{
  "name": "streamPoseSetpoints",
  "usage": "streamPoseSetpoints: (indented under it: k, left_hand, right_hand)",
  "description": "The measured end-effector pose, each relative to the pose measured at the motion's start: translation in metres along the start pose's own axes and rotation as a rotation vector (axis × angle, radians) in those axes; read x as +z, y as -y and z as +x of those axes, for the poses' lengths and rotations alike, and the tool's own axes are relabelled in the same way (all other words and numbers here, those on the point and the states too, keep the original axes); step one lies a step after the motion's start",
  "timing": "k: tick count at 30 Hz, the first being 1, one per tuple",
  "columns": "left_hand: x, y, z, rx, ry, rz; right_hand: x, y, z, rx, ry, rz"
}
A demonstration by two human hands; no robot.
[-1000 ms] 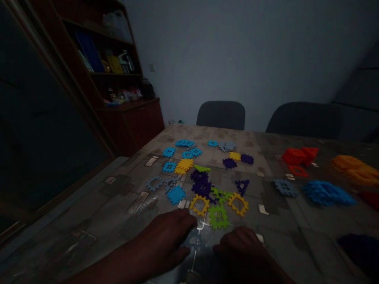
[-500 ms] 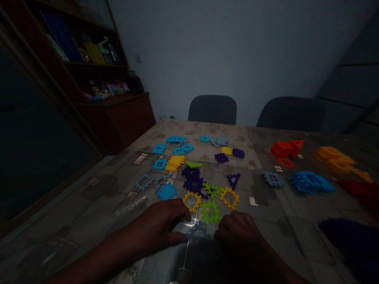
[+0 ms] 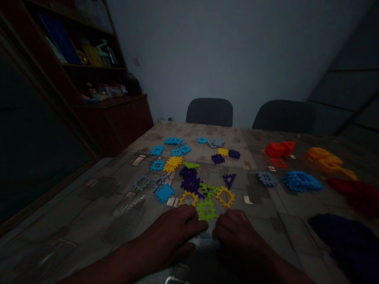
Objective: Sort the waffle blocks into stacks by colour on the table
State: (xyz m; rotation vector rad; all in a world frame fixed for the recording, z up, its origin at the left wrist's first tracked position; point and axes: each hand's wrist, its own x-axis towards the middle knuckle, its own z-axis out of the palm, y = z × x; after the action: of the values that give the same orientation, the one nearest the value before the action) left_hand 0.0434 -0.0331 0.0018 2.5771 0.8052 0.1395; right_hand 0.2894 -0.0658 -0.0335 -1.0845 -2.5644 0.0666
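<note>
My left hand (image 3: 173, 232) and my right hand (image 3: 237, 230) rest close together on the table (image 3: 89, 221) near its front edge, fingers curled in. Between them lies a grey toothed piece (image 3: 204, 236), mostly hidden; whether either hand grips it is unclear in the dim light. Just beyond my fingertips lie a green square waffle piece (image 3: 206, 209), a yellow frame piece (image 3: 186, 197) and another yellow frame (image 3: 225, 196). Dark purple pieces (image 3: 191, 181) and blue pieces (image 3: 164, 192) lie further out.
Sorted heaps sit on the right: red (image 3: 278, 150), orange (image 3: 325, 159), blue (image 3: 300, 180), dark red (image 3: 355, 189) and dark purple (image 3: 346, 236). Two chairs (image 3: 209, 111) stand at the far edge. A wooden cabinet (image 3: 115, 114) with shelves is at the left.
My hands have drawn closer together, covering most of the grey toothed piece that showed between them half a second ago. The view has shifted slightly.
</note>
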Motion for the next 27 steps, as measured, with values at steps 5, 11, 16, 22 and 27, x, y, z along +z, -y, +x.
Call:
streamPoseSetpoints:
  k: [5, 11, 16, 22, 27]
  left_hand:
    - [0.006, 0.001, -0.002, -0.063, -0.056, -0.069]
    - [0.012, 0.005, -0.003, -0.235, -0.271, -0.301]
    - [0.002, 0.001, -0.001, -0.387, -0.173, -0.327]
    - [-0.021, 0.021, -0.016, -0.331, -0.105, -0.210]
    - [-0.033, 0.030, -0.025, -0.236, 0.029, -0.182]
  right_hand:
    - [-0.003, -0.001, -0.001, 0.010, 0.028, 0.030]
    - [0.008, -0.009, -0.001, 0.055, 0.040, -0.020]
    - [0.006, -0.015, -0.001, 0.120, 0.047, -0.057]
    - [-0.004, -0.012, -0.002, 0.073, -0.068, -0.064]
    - [0.004, -0.012, -0.002, 0.054, -0.166, -0.066]
